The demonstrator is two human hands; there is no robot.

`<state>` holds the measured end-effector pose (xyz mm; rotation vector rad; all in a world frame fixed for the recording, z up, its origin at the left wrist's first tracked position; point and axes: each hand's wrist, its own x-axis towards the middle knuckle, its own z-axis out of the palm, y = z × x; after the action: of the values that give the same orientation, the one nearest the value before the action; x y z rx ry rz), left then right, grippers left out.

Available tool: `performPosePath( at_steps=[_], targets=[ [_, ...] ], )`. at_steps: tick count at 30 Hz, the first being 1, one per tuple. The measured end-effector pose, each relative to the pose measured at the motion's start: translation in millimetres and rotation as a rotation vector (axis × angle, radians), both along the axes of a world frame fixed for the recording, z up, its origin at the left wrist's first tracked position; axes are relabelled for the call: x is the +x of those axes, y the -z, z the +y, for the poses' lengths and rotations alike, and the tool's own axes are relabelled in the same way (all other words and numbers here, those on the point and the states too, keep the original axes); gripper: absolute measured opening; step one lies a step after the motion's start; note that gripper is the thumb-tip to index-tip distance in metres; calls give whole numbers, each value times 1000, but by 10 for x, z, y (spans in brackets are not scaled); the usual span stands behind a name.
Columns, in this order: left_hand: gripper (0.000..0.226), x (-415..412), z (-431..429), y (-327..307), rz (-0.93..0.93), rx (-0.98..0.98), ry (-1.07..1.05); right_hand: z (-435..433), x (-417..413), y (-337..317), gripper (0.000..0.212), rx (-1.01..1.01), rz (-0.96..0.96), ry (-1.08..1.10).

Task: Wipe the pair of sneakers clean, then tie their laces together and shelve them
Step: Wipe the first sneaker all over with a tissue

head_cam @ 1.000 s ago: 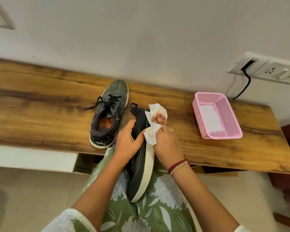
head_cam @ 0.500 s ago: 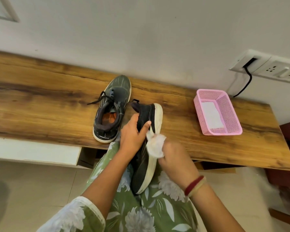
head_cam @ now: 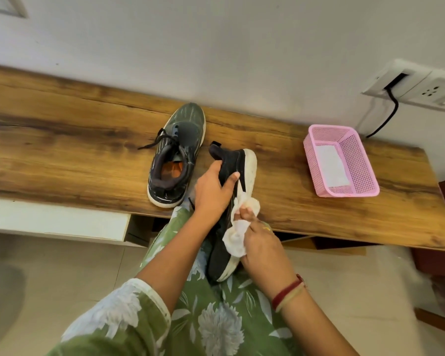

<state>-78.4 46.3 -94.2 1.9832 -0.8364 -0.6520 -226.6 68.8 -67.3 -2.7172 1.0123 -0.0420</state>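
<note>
One dark sneaker (head_cam: 176,155) with black laces stands upright on the wooden shelf top (head_cam: 62,155), toe toward the wall. The second dark sneaker (head_cam: 235,170) lies on its side across my lap, its white sole facing right and its heel over the shelf edge. My left hand (head_cam: 211,194) grips this sneaker around its heel collar. My right hand (head_cam: 260,242) holds a crumpled white wipe (head_cam: 238,236) and presses it against the white sole at mid-length.
A pink mesh basket (head_cam: 365,160) with a white sheet inside sits on the shelf top to the right. A wall socket panel (head_cam: 416,86) with a black cable is above it. My green floral clothing (head_cam: 216,317) fills the foreground; pale floor tiles lie to the left.
My right hand with the wipe has slid from the heel down along the white sole toward me. The left hand keeps its grip on the sneaker.
</note>
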Motion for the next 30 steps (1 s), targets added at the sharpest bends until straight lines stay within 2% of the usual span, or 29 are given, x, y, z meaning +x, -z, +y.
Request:
performPosePath(
  at_steps=[3, 7, 9, 10, 12, 15, 20, 22, 24, 27, 28, 30],
  targets=[
    [36, -95, -39, -75, -69, 10, 48, 101, -112, -56, 55, -53, 48, -3],
    [36, -190, -100, -111, -125, 7, 131, 349, -219, -207, 61, 3, 154, 20],
    [35, -220, -117, -121, -122, 17, 150, 443, -213, -438, 50, 124, 190, 43],
    [34, -211, -130, -121, -119, 28, 143, 424, -206, -526, 38, 197, 154, 51],
    [32, -168, -158, -129, -120, 74, 118, 292, -152, -629, 27, 187, 43, 119],
    [31, -119, -208, -144, -126, 145, 137, -33, 43, -491, 34, 85, -61, 243],
    [32, -101, -185, -126, -133, 143, 107, 83, 113, -190, 41, 106, 119, 201],
    [32, -73, -162, -106, -131, 134, 94, 240, 30, -231, 52, 34, 132, 143],
    [32, -93, -163, -103, -136, 134, 101, 397, -34, -270, 46, -2, 169, 99],
    [33, -139, -184, -138, -154, 141, 127, 575, -121, -410, 50, 58, 191, 77],
    [34, -143, -186, -142, -162, 146, 134, 571, -125, -510, 49, 128, 172, 108],
    [34, -138, -188, -124, -173, 154, 137, 435, -132, -589, 29, 188, 105, 170]
  ],
)
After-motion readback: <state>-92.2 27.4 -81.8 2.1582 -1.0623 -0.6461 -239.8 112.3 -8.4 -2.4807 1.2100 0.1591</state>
